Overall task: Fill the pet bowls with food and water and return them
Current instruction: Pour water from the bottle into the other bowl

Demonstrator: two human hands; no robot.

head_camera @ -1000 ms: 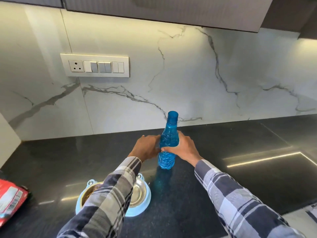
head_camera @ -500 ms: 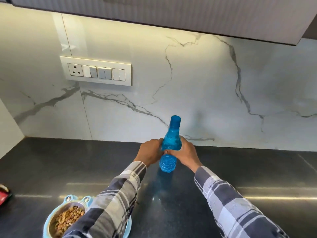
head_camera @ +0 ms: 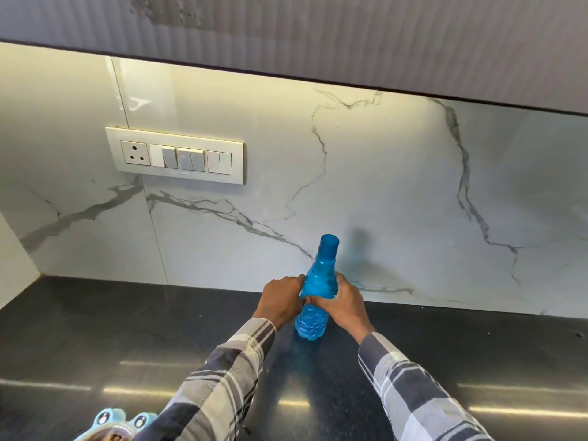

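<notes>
Now we hold the blue bottle (head_camera: 315,294) upright with both hands' fingers (head_camera: 321,301) wrapped round it, farther from the pet bowl (head_camera: 109,429) than before; water comes next.

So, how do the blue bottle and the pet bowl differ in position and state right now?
The blue bottle stands upright far back near the marble wall, gripped by the left hand and the right hand; the pet bowl sits untouched at the near edge, mostly cut off. The bottle is fully visible; the bowl shows only its rim. Both rest on the dark counter.
</notes>
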